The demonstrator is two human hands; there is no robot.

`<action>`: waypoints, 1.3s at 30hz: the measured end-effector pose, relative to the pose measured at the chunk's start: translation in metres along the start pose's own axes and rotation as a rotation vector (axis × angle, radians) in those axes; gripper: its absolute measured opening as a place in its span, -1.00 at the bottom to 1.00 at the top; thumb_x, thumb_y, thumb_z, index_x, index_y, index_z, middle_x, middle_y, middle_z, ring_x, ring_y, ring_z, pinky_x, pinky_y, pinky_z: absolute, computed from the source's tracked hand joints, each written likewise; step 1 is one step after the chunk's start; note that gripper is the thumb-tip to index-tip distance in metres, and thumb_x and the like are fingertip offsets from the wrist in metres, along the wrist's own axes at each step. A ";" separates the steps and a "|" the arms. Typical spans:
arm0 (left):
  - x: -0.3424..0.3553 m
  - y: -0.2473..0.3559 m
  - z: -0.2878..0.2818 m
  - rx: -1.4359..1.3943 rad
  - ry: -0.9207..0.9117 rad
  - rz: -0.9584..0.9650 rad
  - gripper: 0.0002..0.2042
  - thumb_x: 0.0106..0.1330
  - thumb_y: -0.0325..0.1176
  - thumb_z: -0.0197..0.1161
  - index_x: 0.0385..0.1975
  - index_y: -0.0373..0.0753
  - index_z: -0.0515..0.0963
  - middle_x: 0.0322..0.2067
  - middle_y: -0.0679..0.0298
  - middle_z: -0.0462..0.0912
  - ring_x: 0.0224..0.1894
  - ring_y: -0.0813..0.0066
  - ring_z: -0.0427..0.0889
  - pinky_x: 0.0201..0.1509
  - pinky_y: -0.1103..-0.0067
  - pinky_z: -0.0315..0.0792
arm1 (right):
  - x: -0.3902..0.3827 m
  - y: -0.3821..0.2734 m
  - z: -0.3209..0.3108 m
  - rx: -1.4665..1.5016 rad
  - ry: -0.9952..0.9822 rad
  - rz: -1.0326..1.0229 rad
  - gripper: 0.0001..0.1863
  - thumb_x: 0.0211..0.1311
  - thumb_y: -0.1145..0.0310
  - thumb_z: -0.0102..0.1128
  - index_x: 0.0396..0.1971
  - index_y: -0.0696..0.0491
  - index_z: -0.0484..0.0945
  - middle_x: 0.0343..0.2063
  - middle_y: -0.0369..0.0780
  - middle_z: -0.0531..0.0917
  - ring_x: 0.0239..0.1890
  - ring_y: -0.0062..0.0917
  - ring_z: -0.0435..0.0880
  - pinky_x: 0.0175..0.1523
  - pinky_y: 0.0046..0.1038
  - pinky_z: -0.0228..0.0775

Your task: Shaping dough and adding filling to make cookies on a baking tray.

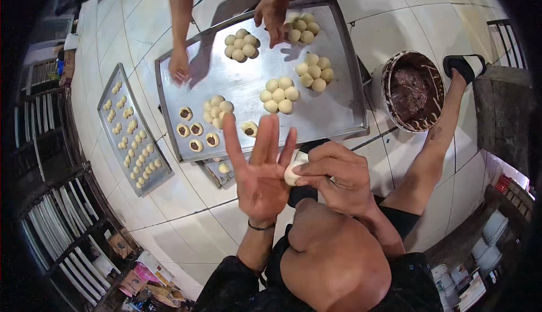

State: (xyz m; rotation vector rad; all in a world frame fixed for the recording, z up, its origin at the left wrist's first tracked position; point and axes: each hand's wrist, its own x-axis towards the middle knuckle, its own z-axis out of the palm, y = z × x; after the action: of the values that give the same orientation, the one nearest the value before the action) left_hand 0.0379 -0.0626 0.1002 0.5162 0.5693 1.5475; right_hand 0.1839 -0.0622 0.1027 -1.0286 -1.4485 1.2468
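My left hand (259,179) is held up over the near edge of a large metal tray (228,78), palm facing me, fingers spread. Between the thumb and fingertips of my right hand (340,175) is a pale dough ball (292,172), which sits against the thumb side of my left hand. Just beyond are several flattened dough pieces (196,128) with brown filling at their centres. Round dough balls stand in tight clusters on the tray, one cluster (279,95) near its middle. My right palm is turned away and hidden.
Another person's hands (272,17) reach over the tray's far side. A bucket (415,91) of brown filling stands at the right, beside a bare leg (423,165) with a dark sandal. At the left lies a smaller tray (135,137) with small dough pieces. Racks (62,230) line the left side.
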 end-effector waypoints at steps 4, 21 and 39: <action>-0.008 0.008 -0.026 0.246 -0.011 -0.202 -0.36 0.50 -0.31 0.19 0.49 -0.29 0.10 0.33 -0.08 0.44 0.40 0.14 0.38 0.45 0.40 0.27 | 0.006 0.000 0.002 -0.015 0.040 -0.026 -0.80 0.02 0.69 0.40 -0.32 0.17 0.69 -0.32 -0.25 0.63 -0.41 -0.58 0.48 -0.32 -0.58 0.34; -0.010 0.003 -0.039 0.548 -0.056 -0.423 -0.63 0.55 -0.28 0.15 0.22 -0.37 0.44 -0.05 0.20 0.59 -0.17 0.56 0.52 -0.07 0.64 0.46 | 0.001 0.007 0.012 -0.070 0.122 0.088 -0.73 0.04 0.73 0.32 -0.21 0.20 0.66 -0.26 -0.23 0.65 -0.40 -0.60 0.55 -0.30 -0.62 0.44; -0.010 0.000 -0.046 0.522 -0.050 -0.543 -0.58 0.65 -0.07 -0.10 0.09 -0.35 0.45 -0.35 0.31 0.57 -0.48 0.68 0.42 -0.48 0.74 0.26 | 0.012 0.005 0.009 -0.085 0.001 0.132 -0.76 0.11 0.72 0.27 -0.19 0.22 0.63 -0.27 -0.22 0.63 -0.45 -0.58 0.51 -0.35 -0.60 0.39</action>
State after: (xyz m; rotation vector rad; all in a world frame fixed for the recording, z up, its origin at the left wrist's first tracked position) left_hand 0.0088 -0.0748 0.0649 0.7191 0.9914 0.8608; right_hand 0.1728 -0.0513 0.0993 -1.1987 -1.4633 1.2868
